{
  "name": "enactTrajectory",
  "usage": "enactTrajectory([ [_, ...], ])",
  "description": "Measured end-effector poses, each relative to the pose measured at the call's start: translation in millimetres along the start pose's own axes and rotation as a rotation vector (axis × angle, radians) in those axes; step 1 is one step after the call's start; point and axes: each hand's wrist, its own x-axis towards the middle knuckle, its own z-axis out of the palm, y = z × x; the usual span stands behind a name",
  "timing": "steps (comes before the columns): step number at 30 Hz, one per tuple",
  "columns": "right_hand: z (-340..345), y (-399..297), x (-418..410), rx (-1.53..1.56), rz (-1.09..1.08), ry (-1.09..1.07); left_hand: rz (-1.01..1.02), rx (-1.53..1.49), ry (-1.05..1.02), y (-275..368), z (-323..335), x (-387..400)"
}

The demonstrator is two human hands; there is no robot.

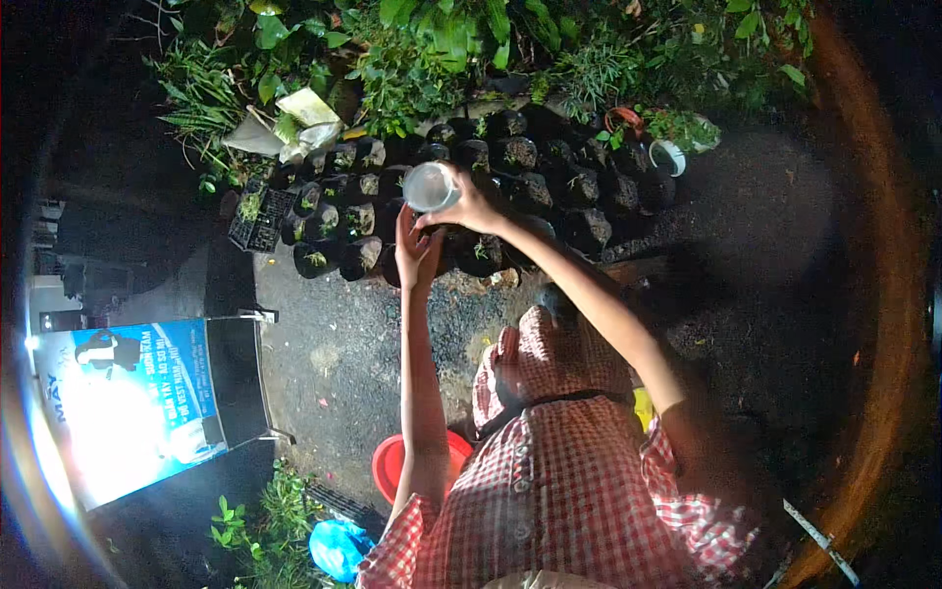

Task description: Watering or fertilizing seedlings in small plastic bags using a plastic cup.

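A translucent plastic cup (429, 186) is gripped from its right side by my right hand (471, 206), thumb and fingers around its wall. It hangs over rows of black grow bags (515, 151) filled with soil. My left hand (418, 250) is raised just below the cup, fingers apart and pointing up toward it. Whether its fingertips touch the cup is hard to tell. Small green seedlings (482, 249) show in several bags under and around my hands. The cup's contents cannot be made out.
Dense plants (456, 37) grow behind the bags. A black seedling tray (261, 217) lies at their left, a white pot (667, 158) at their right. Near my left arm are a red basin (388, 467) and a blue plastic bag (340, 551). A lit sign (132, 405) bearing writing stands at left.
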Motion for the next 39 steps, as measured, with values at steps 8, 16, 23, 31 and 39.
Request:
enactTrajectory([
  [8,-70,-17,32,-0.694,-0.309,0.215,0.149,-0.314,-0.092,45,80,50],
  [16,-130,-43,35,0.669,0.202,0.185,0.093,-0.054,0.033,42,137,53],
  [23,-130,8,34,0.877,0.484,0.438,-0.019,0.229,0.178,1,155,43],
  [31,-110,67,21,0.911,0.512,0.425,-0.093,0.369,0.304,3,153,26],
  [39,-150,162,-26,0.797,0.813,-0.204,-0.085,0.167,0.476,-20,110,11],
])
